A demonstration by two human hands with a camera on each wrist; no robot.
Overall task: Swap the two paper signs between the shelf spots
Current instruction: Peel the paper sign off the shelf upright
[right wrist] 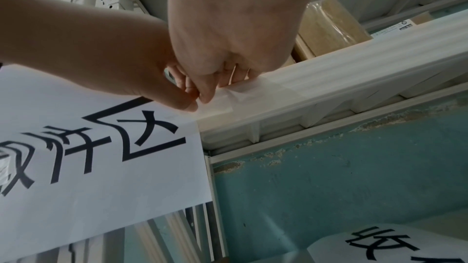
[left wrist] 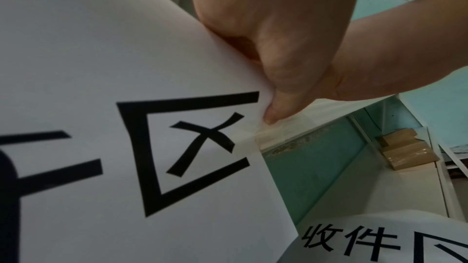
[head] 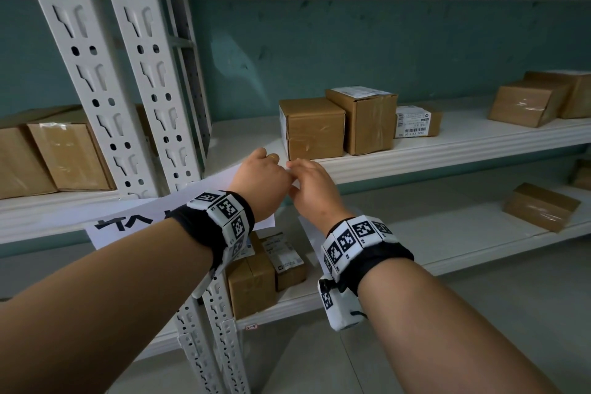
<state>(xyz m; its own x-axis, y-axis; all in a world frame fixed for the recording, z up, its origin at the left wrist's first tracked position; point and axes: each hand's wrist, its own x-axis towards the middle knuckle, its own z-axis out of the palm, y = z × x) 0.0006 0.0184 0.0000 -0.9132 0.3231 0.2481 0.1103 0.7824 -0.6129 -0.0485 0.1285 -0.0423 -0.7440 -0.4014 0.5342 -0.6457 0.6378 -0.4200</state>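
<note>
Nearest to the camera, in the lower half of the head view, two bare forearms reach forward, each with a black wristband [head: 220, 217] carrying square coded markers. At the middle of the frame the left hand [head: 260, 181] and the right hand [head: 311, 187] meet at the front edge of the white shelf [head: 447, 150]. The left hand pinches the upper right corner of a white paper sign [left wrist: 101, 87] with large black characters, which hangs at the shelf edge. The right hand, fingers curled, pinches a strip of clear tape [right wrist: 228, 97] that joins this corner to the shelf edge. A second paper sign [right wrist: 380, 247], curved, shows at the lower right of both wrist views; what holds it I cannot tell. Farther back, brown cardboard boxes [head: 315, 128] stand on the shelf, against a teal wall [head: 351, 51], and a white perforated upright [head: 134, 73] rises at the upper left.
</note>
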